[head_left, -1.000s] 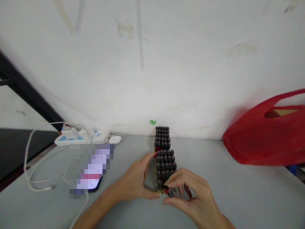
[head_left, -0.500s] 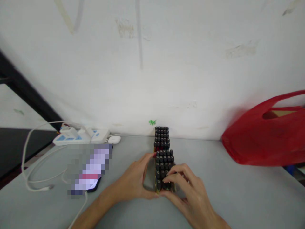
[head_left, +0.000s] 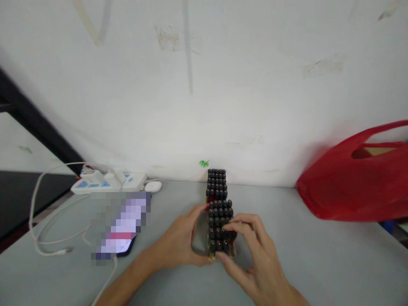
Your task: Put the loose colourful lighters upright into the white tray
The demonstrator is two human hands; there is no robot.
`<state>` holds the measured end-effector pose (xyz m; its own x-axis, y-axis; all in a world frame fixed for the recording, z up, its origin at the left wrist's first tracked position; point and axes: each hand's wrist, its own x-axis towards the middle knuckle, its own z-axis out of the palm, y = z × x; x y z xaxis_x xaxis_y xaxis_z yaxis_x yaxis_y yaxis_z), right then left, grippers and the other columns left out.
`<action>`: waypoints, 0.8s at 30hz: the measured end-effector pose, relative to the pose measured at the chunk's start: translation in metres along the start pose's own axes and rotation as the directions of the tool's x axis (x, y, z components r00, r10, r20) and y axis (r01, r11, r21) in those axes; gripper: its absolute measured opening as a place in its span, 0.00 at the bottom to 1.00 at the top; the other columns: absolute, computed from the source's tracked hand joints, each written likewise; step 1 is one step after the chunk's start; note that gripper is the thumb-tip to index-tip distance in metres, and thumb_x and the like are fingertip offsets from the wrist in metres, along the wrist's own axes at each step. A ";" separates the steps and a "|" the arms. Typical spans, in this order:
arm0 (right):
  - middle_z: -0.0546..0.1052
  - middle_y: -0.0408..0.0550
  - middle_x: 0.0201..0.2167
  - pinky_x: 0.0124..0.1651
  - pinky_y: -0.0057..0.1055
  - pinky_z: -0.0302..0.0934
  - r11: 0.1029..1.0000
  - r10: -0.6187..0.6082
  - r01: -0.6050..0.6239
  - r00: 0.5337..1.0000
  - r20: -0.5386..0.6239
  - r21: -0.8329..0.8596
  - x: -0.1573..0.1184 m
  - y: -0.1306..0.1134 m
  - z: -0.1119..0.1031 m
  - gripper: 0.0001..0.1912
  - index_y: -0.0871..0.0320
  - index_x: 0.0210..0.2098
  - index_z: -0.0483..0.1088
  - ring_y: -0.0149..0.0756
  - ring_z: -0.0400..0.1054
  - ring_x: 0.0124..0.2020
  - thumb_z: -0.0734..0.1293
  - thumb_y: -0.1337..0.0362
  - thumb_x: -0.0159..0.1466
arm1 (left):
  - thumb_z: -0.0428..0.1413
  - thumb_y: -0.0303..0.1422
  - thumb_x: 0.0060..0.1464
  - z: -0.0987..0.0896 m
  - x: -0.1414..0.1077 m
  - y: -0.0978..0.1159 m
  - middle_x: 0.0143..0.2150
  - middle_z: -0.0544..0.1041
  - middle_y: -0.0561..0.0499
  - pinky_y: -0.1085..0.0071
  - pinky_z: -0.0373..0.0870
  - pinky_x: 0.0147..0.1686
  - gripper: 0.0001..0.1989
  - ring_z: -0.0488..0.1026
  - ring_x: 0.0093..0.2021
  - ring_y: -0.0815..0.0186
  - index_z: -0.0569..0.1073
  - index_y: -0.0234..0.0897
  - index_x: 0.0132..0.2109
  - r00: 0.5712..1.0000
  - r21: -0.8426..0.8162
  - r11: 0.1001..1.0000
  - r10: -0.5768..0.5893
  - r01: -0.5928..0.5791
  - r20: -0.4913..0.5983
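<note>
Two narrow boxes stand one behind the other, packed with upright black-topped cylinders; a small ring marks each top. My left hand (head_left: 180, 240) grips the left side of the near box (head_left: 208, 250), index finger at its far corner and thumb at its near corner. Over the near box's right side is my right hand (head_left: 255, 250), its fingers bent and apart. Its index and middle fingertips reach the black-topped cylinders (head_left: 218, 232), while the thumb lies at the near edge. Three tops show in the nearest row. Behind stands the far box's block of black tops (head_left: 216, 180).
A white power strip (head_left: 135, 182) with plugs and cables lies at the back left beside a white earbud case (head_left: 153, 186). A blurred-out phone (head_left: 127, 225) lies on the grey table (head_left: 178, 284). On the right is a red bag (head_left: 350, 182), with the white wall (head_left: 255, 93) behind.
My right fingers have lifted and spread from the near rows, uncovering them. The nearest row now shows three tops where one showed before. My left hand stays in place.
</note>
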<state>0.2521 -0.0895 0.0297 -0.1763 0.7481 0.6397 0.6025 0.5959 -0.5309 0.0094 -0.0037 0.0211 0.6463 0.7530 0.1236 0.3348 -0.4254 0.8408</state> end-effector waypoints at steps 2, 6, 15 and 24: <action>0.73 0.60 0.59 0.59 0.48 0.77 0.999 0.036 -0.036 0.999 -0.011 0.011 -0.001 0.001 0.001 0.24 0.51 0.64 0.70 0.54 0.75 0.59 0.74 0.62 0.71 | 0.81 0.40 0.44 0.000 0.000 -0.002 0.74 0.75 0.40 0.48 0.73 0.71 0.61 0.75 0.70 0.39 0.61 0.46 0.80 1.000 -0.003 1.000 -0.001 0.001 -0.005; 0.64 0.63 0.70 0.72 0.56 0.68 0.990 0.133 -0.135 0.990 0.038 0.051 -0.005 0.006 0.005 0.33 0.50 0.72 0.63 0.60 0.63 0.73 0.74 0.58 0.72 | 0.82 0.42 0.42 0.002 -0.002 -0.004 0.69 0.80 0.41 0.48 0.75 0.68 0.62 0.78 0.67 0.39 0.61 0.45 0.80 1.000 -0.009 1.000 -0.021 0.020 -0.011; 0.54 0.63 0.80 0.81 0.61 0.56 0.975 0.180 -0.196 0.973 0.147 0.108 -0.009 0.013 0.011 0.46 0.49 0.82 0.47 0.61 0.46 0.83 0.73 0.55 0.74 | 0.82 0.39 0.41 0.006 -0.003 -0.001 0.71 0.78 0.40 0.44 0.72 0.71 0.61 0.75 0.69 0.36 0.63 0.46 0.79 0.999 0.011 1.000 -0.015 0.016 -0.047; 0.53 0.64 0.81 0.81 0.60 0.55 0.976 0.149 -0.167 0.980 0.134 0.140 -0.014 0.032 0.018 0.44 0.51 0.83 0.43 0.61 0.49 0.83 0.68 0.52 0.77 | 0.79 0.42 0.50 -0.011 -0.018 0.012 0.50 0.83 0.49 0.59 0.82 0.41 0.61 0.80 0.40 0.53 0.56 0.52 0.82 0.991 0.045 0.990 -0.130 0.131 -0.030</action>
<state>0.2601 -0.0755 -0.0066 -0.1874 0.8606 0.4735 0.5081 0.4975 -0.7031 -0.0063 -0.0170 0.0352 0.5760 0.8169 0.0291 0.4476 -0.3451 0.8250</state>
